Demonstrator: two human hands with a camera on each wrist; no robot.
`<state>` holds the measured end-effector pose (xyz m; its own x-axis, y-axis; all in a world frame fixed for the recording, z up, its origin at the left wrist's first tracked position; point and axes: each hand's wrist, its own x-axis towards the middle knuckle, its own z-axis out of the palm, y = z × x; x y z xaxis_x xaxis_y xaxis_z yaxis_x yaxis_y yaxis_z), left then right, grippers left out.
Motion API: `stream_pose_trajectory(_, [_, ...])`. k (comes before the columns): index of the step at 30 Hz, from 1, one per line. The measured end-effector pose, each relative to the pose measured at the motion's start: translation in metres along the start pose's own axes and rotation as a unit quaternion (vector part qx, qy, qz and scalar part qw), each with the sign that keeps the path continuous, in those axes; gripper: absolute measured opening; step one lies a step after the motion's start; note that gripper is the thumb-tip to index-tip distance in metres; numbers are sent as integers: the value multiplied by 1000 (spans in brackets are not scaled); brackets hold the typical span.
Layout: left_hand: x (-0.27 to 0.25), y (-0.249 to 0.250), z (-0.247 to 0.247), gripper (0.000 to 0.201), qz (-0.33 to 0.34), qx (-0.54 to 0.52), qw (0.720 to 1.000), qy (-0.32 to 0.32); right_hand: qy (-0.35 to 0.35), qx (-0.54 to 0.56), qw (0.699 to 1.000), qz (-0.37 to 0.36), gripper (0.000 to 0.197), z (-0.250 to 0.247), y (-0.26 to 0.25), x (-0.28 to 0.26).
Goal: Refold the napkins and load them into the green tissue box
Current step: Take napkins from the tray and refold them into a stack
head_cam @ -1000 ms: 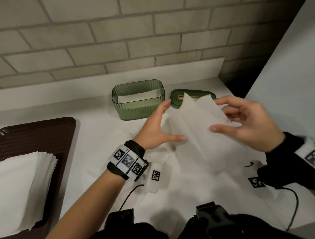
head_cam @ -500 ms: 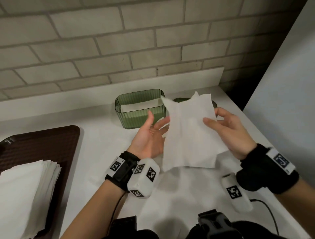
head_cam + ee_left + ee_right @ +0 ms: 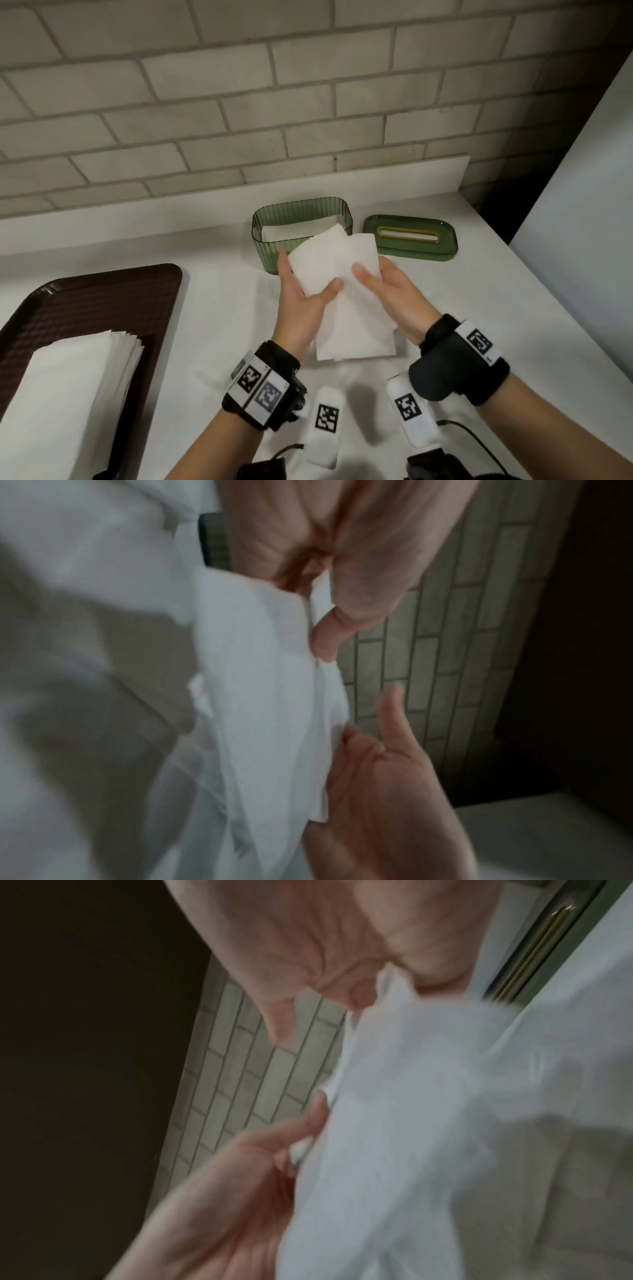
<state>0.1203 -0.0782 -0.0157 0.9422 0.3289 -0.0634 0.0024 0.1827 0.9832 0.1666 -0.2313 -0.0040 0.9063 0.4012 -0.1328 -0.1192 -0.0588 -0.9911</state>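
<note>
A: State of both hands?
B: Left hand (image 3: 301, 301) and right hand (image 3: 390, 294) each pinch the napkin (image 3: 346, 291), thumbs on top.
A: Napkin location?
B: Held above the counter (image 3: 219, 308), just near of the open green tissue box (image 3: 270, 240); lid (image 3: 411, 253) lies right of it.

Two hands are seen, the left hand (image 3: 301, 301) and the right hand (image 3: 394, 291). One napkin (image 3: 349, 308) is held between them. One green box (image 3: 270, 253), one green lid (image 3: 411, 250), one brown tray (image 3: 85, 308) and one stack of napkins (image 3: 65, 404) are counted on one counter (image 3: 513, 308).
</note>
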Motion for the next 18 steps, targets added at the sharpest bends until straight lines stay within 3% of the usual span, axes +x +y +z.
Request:
stream_pose_trajectory(1, [-2,0,-2,97,31,21,999,5,0,-23,999,-30,52,4,3,0])
stream_pose_trajectory(4, [-6,12,-8,87,127,67,990,16,23,-71,990,-118,45,14,5,1])
stream_pose_trajectory(8, [-8,23,-15,61,217,99,971,0,4,-43,982,-183,35,24,1,2])
stream_pose_trajectory(11, [-9,20,-16,41,230,104,968,15,-22,-46,974,-222,26,32,0,1])
stream_pose_trajectory(14, [-7,17,-18,21,229,96,969,20,-29,-56,967,-246,32,36,-1,4])
stream_pose_trajectory(18, [-5,21,-15,24,229,97,969,2,-60,-24,972,-226,51,34,-8,3])
